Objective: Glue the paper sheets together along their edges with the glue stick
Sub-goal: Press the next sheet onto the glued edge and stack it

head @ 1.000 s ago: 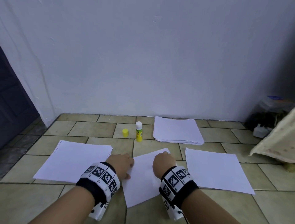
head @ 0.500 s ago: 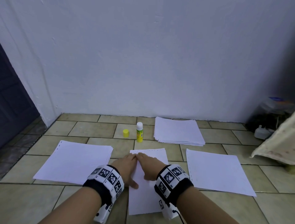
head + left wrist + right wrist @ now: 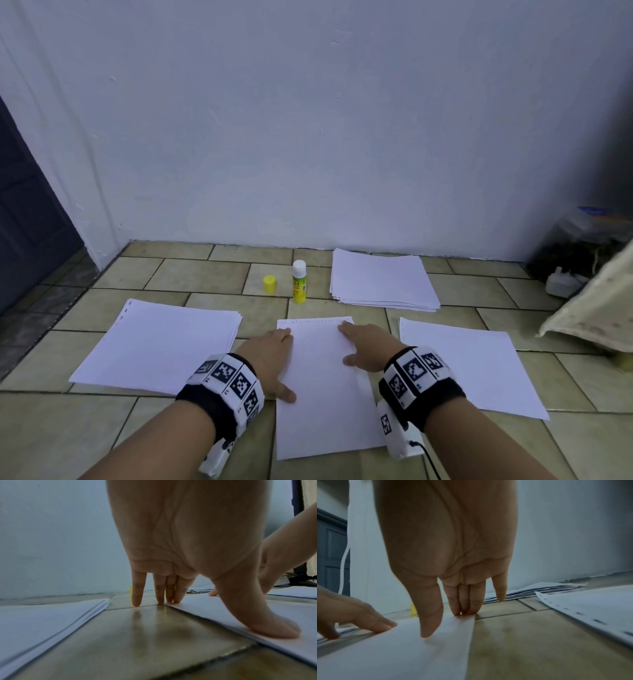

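A white paper sheet (image 3: 325, 387) lies on the tiled floor right in front of me, its punched edge at the far end. My left hand (image 3: 274, 356) lies flat with straight fingers on its far left corner, thumb on the left edge (image 3: 274, 628). My right hand (image 3: 363, 346) presses straight fingers on the far right corner (image 3: 464, 609). The glue stick (image 3: 299, 281) stands upright and uncapped beyond the sheet, its yellow cap (image 3: 269, 284) to its left. Neither hand holds anything.
A paper stack (image 3: 161, 342) lies to the left, a single sheet (image 3: 462, 366) to the right, another stack (image 3: 380, 279) near the wall. Clutter and a cloth-covered object (image 3: 599, 308) sit at the far right. A dark door (image 3: 30, 219) is at left.
The middle sheet turned from slanted to square with me. Both hands slid apart from the sheet's centre out to its far corners.
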Demonstrator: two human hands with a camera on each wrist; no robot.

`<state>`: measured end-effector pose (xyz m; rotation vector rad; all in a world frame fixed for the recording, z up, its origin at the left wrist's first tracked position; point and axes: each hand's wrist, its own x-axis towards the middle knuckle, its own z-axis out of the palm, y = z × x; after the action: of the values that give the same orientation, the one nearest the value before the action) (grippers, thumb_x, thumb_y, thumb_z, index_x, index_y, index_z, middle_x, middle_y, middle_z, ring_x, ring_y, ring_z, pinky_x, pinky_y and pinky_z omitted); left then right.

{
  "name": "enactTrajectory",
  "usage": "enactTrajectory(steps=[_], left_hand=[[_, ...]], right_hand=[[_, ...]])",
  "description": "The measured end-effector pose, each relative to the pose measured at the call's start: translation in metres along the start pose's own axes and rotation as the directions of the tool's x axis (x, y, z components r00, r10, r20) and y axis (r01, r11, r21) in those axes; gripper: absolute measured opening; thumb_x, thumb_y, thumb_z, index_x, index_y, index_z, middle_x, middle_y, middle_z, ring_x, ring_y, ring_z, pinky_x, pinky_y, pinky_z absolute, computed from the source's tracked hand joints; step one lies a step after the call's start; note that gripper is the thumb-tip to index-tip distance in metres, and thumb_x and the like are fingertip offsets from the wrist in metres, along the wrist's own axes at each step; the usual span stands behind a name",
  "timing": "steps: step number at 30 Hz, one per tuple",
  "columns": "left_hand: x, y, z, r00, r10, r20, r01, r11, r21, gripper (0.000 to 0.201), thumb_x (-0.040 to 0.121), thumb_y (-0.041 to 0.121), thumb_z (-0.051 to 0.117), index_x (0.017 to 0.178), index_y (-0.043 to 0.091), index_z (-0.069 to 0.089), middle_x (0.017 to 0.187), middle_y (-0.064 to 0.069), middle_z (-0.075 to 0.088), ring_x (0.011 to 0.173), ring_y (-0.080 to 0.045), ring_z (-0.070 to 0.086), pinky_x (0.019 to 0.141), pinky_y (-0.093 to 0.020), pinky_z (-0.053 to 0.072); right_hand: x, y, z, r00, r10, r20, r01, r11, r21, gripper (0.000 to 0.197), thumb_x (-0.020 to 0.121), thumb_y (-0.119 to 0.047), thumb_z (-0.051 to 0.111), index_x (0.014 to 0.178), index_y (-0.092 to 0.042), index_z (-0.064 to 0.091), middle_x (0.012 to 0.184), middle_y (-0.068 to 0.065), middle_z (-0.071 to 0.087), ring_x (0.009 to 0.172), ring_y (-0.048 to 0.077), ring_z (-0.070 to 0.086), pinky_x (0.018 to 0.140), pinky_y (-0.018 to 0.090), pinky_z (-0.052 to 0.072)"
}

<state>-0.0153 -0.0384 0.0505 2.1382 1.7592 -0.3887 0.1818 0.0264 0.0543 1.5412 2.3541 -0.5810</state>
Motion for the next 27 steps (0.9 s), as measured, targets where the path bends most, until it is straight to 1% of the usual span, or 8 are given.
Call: enactTrajectory(steps=[3,5,7,11,15,19,23,27], left_hand=[[0.0,0.004,-0.002,0.999,-0.041,0.009,0.041,0.999,-0.001,0.095,0.076,0.061,0.067,0.143,0.006,0.029,0.149,-0.007,0.028,0.134,-0.022,0.033,0.108,-0.036,0.035],[-0.001,0.005,-0.002,0.996,-0.084,0.003,0.084,0.996,0.018,0.079,0.08,0.06,0.064,0.134,0.01,0.036,0.139,-0.007,0.036,0.125,-0.023,0.041,0.099,-0.036,0.04],[-0.002,0.005,0.001,0.995,-0.1,0.002,0.1,0.994,0.046,0.078,0.084,0.056,0.062,0.142,0.015,0.029,0.142,-0.009,0.031,0.125,-0.026,0.04,0.098,-0.037,0.04],[-0.006,-0.001,0.008,0.994,-0.107,0.005,0.106,0.989,0.102,0.091,0.087,0.059,0.055,0.153,0.032,0.0,0.157,-0.006,0.0,0.133,-0.034,0.029,0.106,-0.039,0.036],[-0.01,0.0,0.006,0.988,-0.154,0.035,0.148,0.98,0.133,0.09,0.086,0.065,0.05,0.154,0.028,0.004,0.155,-0.007,0.015,0.133,-0.029,0.036,0.103,-0.037,0.037],[-0.011,0.005,0.001,0.985,-0.171,0.027,0.167,0.978,0.123,0.073,0.089,0.054,0.055,0.147,0.022,0.024,0.141,-0.009,0.033,0.119,-0.028,0.05,0.092,-0.036,0.043],[-0.011,0.004,-0.004,0.989,-0.144,0.018,0.14,0.983,0.121,0.07,0.084,0.052,0.063,0.138,0.02,0.031,0.133,-0.008,0.041,0.122,-0.025,0.043,0.093,-0.037,0.041],[-0.007,-0.01,0.0,0.996,-0.09,-0.008,0.09,0.995,0.043,0.074,0.078,0.055,0.069,0.133,0.02,0.034,0.147,-0.005,0.023,0.134,-0.021,0.025,0.098,-0.036,0.042]], right_hand=[[-0.005,0.001,0.0,0.997,0.017,-0.079,-0.012,0.998,0.055,0.055,0.09,-0.028,0.059,0.141,-0.015,0.041,0.138,0.006,0.048,0.126,0.022,0.045,0.102,0.031,0.039],[-0.012,0.001,0.002,0.996,0.017,-0.09,-0.008,0.995,0.101,0.058,0.089,-0.028,0.062,0.141,-0.016,0.041,0.137,0.005,0.049,0.125,0.02,0.046,0.1,0.028,0.038],[-0.02,-0.001,0.005,0.998,0.002,-0.058,0.005,0.994,0.108,0.063,0.088,-0.029,0.064,0.144,-0.017,0.038,0.139,0.004,0.047,0.127,0.019,0.045,0.1,0.028,0.038],[-0.035,-0.002,0.011,1.0,-0.018,-0.008,0.019,0.995,0.102,0.076,0.087,-0.027,0.067,0.149,-0.017,0.024,0.141,0.007,0.046,0.125,0.023,0.047,0.098,0.029,0.039],[-0.04,0.005,0.014,1.0,0.013,-0.019,-0.011,0.993,0.121,0.091,0.084,-0.026,0.07,0.152,-0.019,0.01,0.14,0.007,0.048,0.125,0.024,0.047,0.098,0.03,0.04],[-0.039,0.013,0.017,0.997,0.071,-0.041,-0.064,0.987,0.145,0.107,0.077,-0.035,0.077,0.153,-0.019,0.003,0.14,0.006,0.047,0.125,0.023,0.048,0.1,0.031,0.04],[-0.037,0.018,0.019,0.996,0.08,-0.045,-0.072,0.983,0.171,0.114,0.072,-0.038,0.08,0.153,-0.02,0.001,0.143,0.006,0.043,0.129,0.023,0.045,0.103,0.032,0.038],[-0.034,0.02,0.018,0.993,0.095,-0.067,-0.082,0.98,0.179,0.119,0.068,-0.04,0.083,0.152,-0.018,0.003,0.143,0.006,0.043,0.127,0.023,0.046,0.102,0.033,0.04]])
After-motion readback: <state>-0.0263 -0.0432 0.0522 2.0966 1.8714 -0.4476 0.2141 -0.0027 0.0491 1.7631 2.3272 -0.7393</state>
